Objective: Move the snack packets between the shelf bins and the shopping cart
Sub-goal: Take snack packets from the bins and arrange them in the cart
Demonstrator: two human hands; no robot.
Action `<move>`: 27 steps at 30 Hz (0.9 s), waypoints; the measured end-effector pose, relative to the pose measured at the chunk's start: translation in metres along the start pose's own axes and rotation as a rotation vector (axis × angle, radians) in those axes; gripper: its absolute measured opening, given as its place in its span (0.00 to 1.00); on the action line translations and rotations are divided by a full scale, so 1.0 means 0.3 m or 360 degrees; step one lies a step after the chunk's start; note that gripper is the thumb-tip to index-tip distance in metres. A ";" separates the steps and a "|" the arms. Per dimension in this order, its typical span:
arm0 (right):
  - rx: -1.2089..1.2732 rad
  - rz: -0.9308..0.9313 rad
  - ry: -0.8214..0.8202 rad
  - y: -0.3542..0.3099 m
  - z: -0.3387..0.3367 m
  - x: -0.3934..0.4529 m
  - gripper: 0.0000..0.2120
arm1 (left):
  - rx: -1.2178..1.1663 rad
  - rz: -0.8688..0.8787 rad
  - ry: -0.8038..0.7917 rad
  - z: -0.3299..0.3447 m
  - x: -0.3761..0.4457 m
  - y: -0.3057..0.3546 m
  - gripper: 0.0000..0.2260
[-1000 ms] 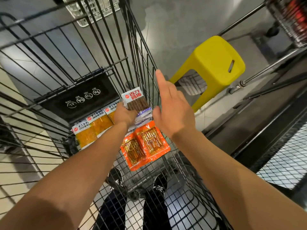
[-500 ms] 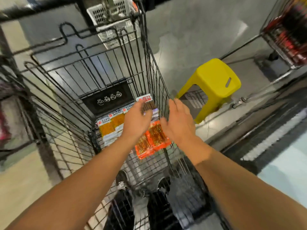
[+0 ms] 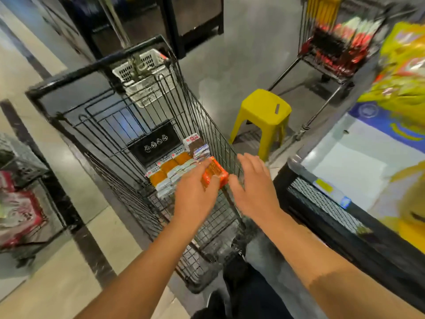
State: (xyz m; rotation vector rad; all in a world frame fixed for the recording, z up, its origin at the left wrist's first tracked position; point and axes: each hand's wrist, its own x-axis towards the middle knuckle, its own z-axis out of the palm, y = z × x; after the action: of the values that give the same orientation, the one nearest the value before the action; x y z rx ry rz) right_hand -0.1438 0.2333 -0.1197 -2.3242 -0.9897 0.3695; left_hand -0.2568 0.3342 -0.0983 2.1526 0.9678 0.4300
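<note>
A supermarket aisle is shown by a wire shopping cart, stocked snack racks and a display bin.

One shopping cart, one yellow stool, two hands.

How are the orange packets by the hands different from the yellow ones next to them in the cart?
The orange packets are bright orange-red all over, while the yellow packets have white ends around an amber middle. The orange packets lie on the right, by the cart's side wall, while the yellow packets sit in a row to their left. The left hand reaches the orange packets, not the yellow ones. Both kinds lie flat in the shopping cart.
</note>
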 end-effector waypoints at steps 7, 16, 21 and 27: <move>0.0033 0.0078 0.0375 -0.036 -0.213 -0.492 0.31 | -0.0054 0.0464 -0.0165 -0.053 -0.368 0.185 0.19; 0.0087 0.0421 0.0932 0.118 -0.427 -1.063 0.32 | -0.0312 0.0748 -0.0380 0.103 -0.728 0.478 0.26; 0.0074 0.0611 0.1171 0.298 -0.560 -1.334 0.32 | -0.0343 0.0874 -0.0541 0.287 -0.954 0.673 0.28; 0.0010 0.0766 0.1345 0.523 -0.765 -1.624 0.33 | -0.0349 0.0935 -0.0662 0.535 -1.210 0.922 0.22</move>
State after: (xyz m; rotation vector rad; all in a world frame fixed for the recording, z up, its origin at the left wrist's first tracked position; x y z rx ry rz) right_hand -0.2846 -0.3003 -0.0204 -2.3299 -0.0212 -0.4169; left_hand -0.2680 -0.1409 -0.0074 2.1721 0.0449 0.3200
